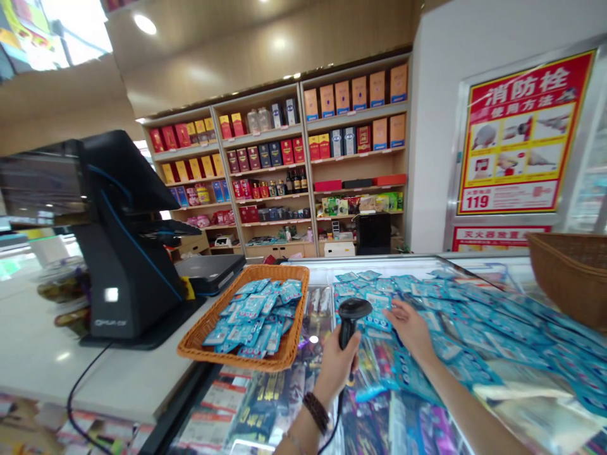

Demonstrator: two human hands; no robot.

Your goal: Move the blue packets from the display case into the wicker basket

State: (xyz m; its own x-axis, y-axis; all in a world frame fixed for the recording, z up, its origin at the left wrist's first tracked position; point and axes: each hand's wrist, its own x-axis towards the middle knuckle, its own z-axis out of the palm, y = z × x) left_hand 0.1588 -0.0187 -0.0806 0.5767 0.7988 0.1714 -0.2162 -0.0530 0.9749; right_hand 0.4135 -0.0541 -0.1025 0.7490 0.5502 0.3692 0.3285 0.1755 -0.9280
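My left hand point(333, 366) is wrapped round the handle of a black barcode scanner point(355, 309), its head pointing away from me and its cable trailing down past the wrist. To the right, my right hand point(411, 328) pinches the edge of a small blue packet point(378, 308) close to the scanner's head. Many similar blue packets point(497, 316) lie spread over the glass counter around and beyond my right hand. On the left side, a wicker basket point(302, 316) holds a heap of the same kind of packets.
A black checkout terminal point(128, 265) stands on the white counter point(42, 366) at the left, beside a dark flat device point(211, 273). A brown woven basket point(564, 278) sits at the right edge. Shelves with boxes point(306, 151) line the back wall.
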